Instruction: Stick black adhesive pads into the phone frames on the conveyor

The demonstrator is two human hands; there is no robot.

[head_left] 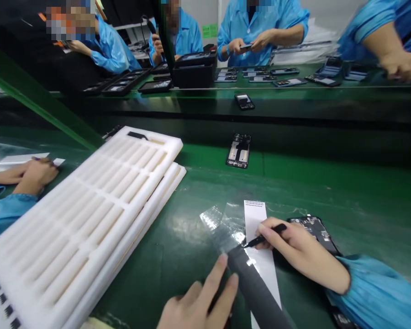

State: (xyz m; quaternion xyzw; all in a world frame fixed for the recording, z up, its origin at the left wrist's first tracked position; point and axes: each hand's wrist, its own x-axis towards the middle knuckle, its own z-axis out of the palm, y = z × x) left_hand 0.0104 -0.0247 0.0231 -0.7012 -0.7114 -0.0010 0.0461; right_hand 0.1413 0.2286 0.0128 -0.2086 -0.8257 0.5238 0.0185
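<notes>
Black roller (pixel 256 292), lower end cut off

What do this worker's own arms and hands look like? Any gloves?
The left hand and right hand are bare, with no gloves. The right arm wears a loose, light-blue sleeve gathered at the wrist; the left sleeve is out of view.

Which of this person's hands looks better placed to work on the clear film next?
Probably the right hand: it grips a black pointed tool whose tip reaches the clear film, while the left hand rests on a dark roll.
</notes>
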